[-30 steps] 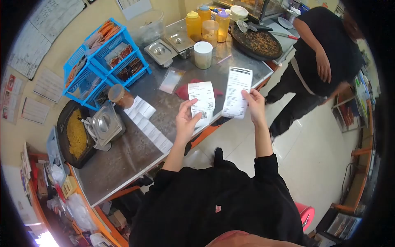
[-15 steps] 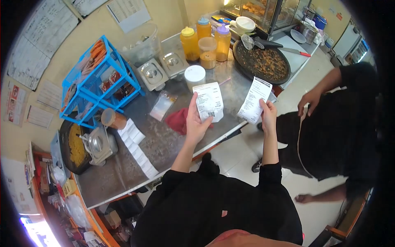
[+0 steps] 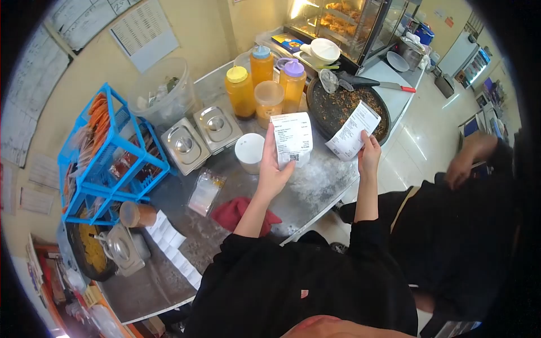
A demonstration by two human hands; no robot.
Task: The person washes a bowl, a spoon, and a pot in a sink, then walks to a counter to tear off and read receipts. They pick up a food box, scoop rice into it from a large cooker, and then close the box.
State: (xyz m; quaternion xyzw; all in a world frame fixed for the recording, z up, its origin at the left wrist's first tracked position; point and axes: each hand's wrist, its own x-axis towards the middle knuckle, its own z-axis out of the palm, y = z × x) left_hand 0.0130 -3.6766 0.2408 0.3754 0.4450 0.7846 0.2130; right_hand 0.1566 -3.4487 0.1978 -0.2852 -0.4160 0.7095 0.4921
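My left hand [image 3: 276, 177] pinches a printed receipt [image 3: 291, 138] with a square code near its bottom, held above the metal table [image 3: 205, 242]. In my right hand [image 3: 369, 152] is a second receipt [image 3: 354, 130], gripped at its lower right edge and tilted, in front of a round dark pan [image 3: 321, 112] of brown crumbs. Just left of the left receipt stands a white tub [image 3: 249, 153]. A red cloth [image 3: 232, 213] lies below it, partly behind my left forearm, and a small clear packet [image 3: 206, 193] is beside the cloth.
Sauce bottles [image 3: 240, 93] stand behind the tub, near two lidded steel containers [image 3: 184, 147]. A blue basket rack [image 3: 112, 163] is at left, with a long paper strip [image 3: 172, 245] below. A lit food cabinet [image 3: 338, 28] is at the back. A person in black [image 3: 451, 242] stands at right.
The view has shifted, with table items lower and further left. My right hand's receipt is tilted more to the right. The other person's arm at right has moved, its hand now raised farther right.
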